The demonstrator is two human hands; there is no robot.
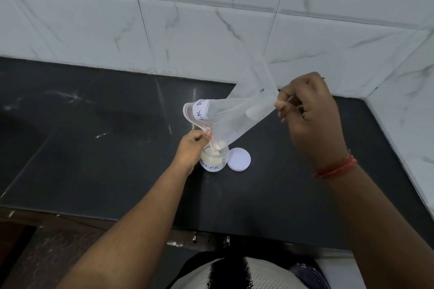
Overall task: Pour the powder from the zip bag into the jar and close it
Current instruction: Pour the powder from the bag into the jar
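Note:
A clear zip bag with a white handwritten label is tipped mouth-down over a small clear jar. My left hand pinches the bag's red-striped zip edge right at the jar's open mouth. My right hand pinches the bag's bottom edge and holds it raised to the right. A little white powder sits in the bag's low corner at the jar's mouth, and the jar holds pale powder behind a label reading "WDER". The white round lid lies flat on the counter, touching the jar's right side.
The dark stone counter runs left and right under the jar. White marble wall tiles rise behind it and along the right side. The counter's front edge is near my body.

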